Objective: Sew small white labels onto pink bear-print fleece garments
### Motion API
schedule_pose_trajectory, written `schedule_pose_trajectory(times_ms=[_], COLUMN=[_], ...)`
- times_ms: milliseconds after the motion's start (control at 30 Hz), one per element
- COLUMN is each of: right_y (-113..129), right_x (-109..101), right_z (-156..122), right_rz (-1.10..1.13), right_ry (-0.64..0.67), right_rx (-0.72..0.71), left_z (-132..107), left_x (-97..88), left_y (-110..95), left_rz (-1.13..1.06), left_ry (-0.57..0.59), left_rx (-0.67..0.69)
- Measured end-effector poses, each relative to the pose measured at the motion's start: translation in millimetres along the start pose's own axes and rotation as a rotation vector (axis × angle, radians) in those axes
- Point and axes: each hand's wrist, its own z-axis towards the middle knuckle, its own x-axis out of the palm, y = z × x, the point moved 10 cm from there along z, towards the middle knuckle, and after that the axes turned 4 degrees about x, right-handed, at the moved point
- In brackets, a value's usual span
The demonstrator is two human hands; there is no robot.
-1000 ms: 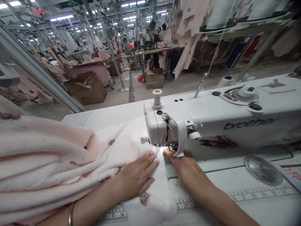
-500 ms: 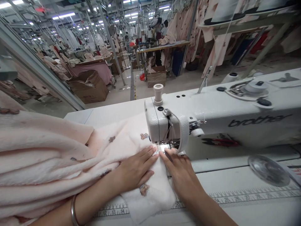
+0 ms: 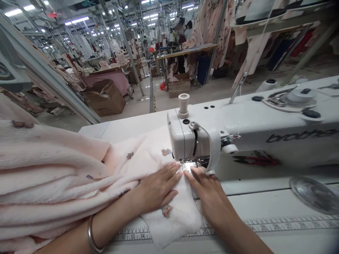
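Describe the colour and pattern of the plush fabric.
Pale pink plush fabric with scattered, mostly brown motifs; head view shows it best.

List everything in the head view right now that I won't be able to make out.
All in the head view:
Stitching: hidden by the machine head, with glare beneath it.
Fabric's underside beneath the left hand: covered by hand and cloth.
Left end of the pink fabric: cut off by the picture's left edge.
Middle marks of the ruler: covered by fabric.
Distant workstations: too small and blurred for detail.
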Motion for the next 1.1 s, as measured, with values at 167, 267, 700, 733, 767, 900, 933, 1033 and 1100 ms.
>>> schedule_pose_trajectory(times_ms=[167,267,700,733,767,900,933,1033,1100], right_y=[0,0,-2,-2,-1,9,14,35,52], right_x=[-2,-3,11,9,6,-10,-10,-6,-4], right_z=[-1,2,-6,-7,-8,-10,-10,-6,-6], right_rz=[-0.008,-0.020,-0.037,-0.033,-0.030,-0.002,0.000,-0.041,-0.066], right_ry=[-0.029,-0.037,0.055,0.048,0.033,-0.052,-0.060,-0.074,-0.086], right_rx=[-0.011,-0.003,0.065,0.055,0.040,-0.041,-0.052,-0.026,0.000], left_z=[0,1,6,5,5,5,6,4,-6], left_x=[3.0,3.1,1.7,1.4,0.9,-0.6,-1.2,-8.4,-14.7], left_y=[1,5,23,23,21,15,16,27,37], left_rz=[0.037,0.043,0.043,0.047,0.049,0.041,0.029,-0.014,-0.013], left_ry=[0.026,0.031,0.020,0.018,0.012,-0.020,-0.033,-0.119,-0.159], left_rx=[-0.004,-0.010,-0.086,-0.087,-0.084,-0.061,-0.063,-0.120,-0.181])
